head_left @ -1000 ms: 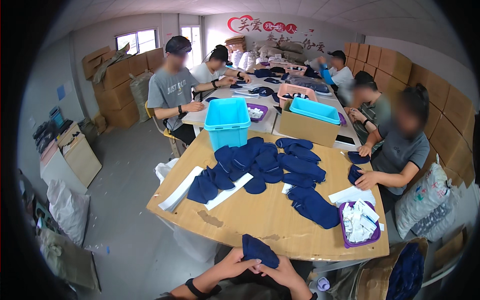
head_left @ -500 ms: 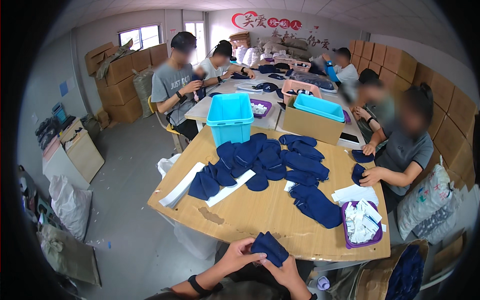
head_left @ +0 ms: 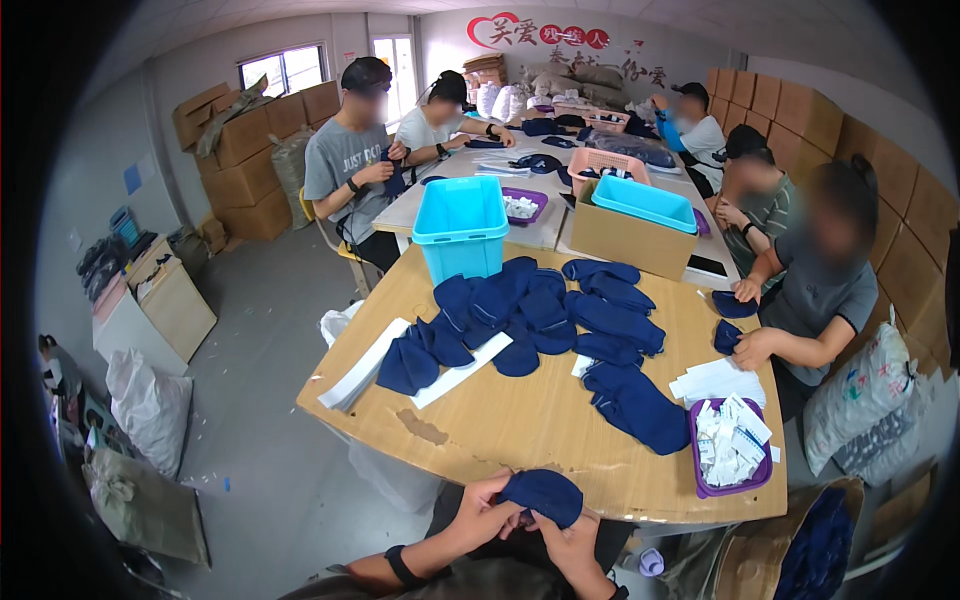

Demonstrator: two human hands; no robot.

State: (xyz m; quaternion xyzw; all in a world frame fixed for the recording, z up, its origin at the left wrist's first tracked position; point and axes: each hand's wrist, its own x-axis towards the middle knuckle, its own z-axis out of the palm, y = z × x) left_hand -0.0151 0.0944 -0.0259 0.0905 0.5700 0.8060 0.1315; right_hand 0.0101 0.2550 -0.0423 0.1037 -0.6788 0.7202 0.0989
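Plain navy cloth piece (head_left: 550,496) with curved upper edge

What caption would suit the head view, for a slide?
Both hands hold a navy cloth piece near a table bearing similar pieces and a turquoise bin.

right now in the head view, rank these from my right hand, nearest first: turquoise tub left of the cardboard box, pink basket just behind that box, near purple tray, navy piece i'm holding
1. Navy piece: in the right hand.
2. Purple tray: ahead, to the right.
3. Turquoise tub: farther ahead, to the left.
4. Pink basket: farthest, beyond the tub.
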